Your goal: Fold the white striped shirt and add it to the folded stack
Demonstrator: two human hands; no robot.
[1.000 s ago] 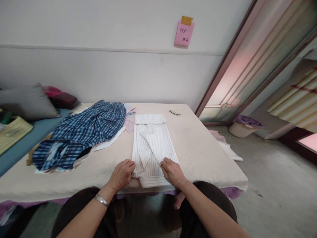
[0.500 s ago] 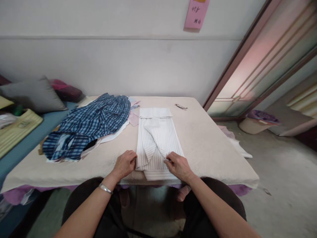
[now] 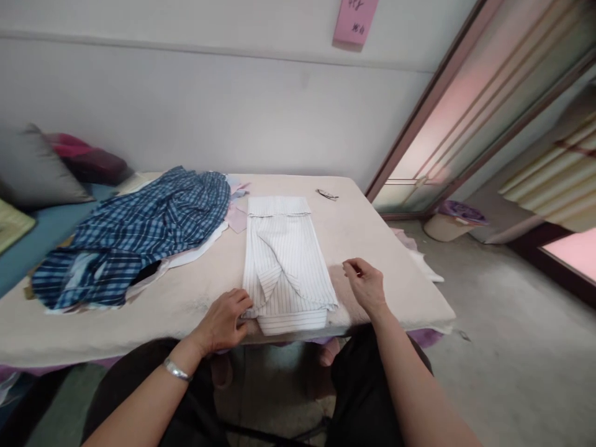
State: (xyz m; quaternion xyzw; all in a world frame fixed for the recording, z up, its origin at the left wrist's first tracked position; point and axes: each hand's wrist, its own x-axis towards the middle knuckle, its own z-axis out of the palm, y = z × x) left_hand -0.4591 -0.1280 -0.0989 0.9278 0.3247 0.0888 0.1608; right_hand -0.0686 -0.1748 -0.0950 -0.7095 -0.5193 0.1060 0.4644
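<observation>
A white shirt with thin dark stripes [image 3: 292,261] lies folded into a long narrow shape on the cream-covered table [image 3: 372,248]. Its far end is turned over in a band, and loose folded flaps cross its middle. My left hand [image 3: 228,318], with a silver bracelet on the wrist, has its curled fingers and thumb at the shirt's near left corner. Off the cloth to the right, my right hand [image 3: 367,287] hovers above the table. Its fingers are curled in towards the thumb, and I see nothing in them.
A heap of clothes with a blue plaid garment [image 3: 153,230] on top lies at the left. Glasses [image 3: 326,195] rest near the back of the table. A grey cushion [image 3: 37,167] is at far left. Beyond the table's right edge stands a bin [image 3: 444,226].
My right hand has let go of the shirt's near right side and moved right, away from it. That corner now lies flatter. The view has shifted to the right.
</observation>
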